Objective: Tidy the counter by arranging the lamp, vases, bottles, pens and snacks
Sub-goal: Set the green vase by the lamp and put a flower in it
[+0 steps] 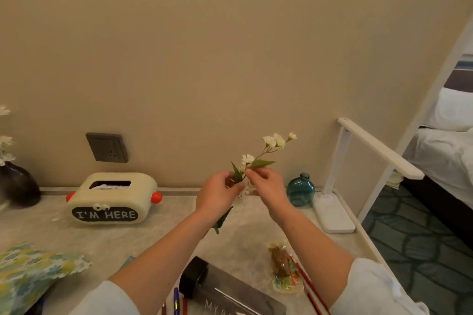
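A sprig of white artificial flowers (266, 151) with green leaves is held up over the counter. My left hand (217, 194) grips its lower stem; my right hand (266, 186) pinches it higher up by a leaf. To the right, a small teal glass vase (300, 190) stands by the wall, and beyond it a white desk lamp (332, 212). A dark vase (18, 186) with white flowers stands at the far left. Near me lie a dark bottle (225, 289) on its side, a wrapped snack (284, 268), and pens (176, 302).
A cream tissue box (112, 199) marked "I'M HERE" sits left of centre below a wall socket (107, 148). A floral packet (28, 271) lies at the near left. Red pens (311, 286) lie by the snack. The counter's right edge (363, 238) drops to carpet; a bed stands beyond.
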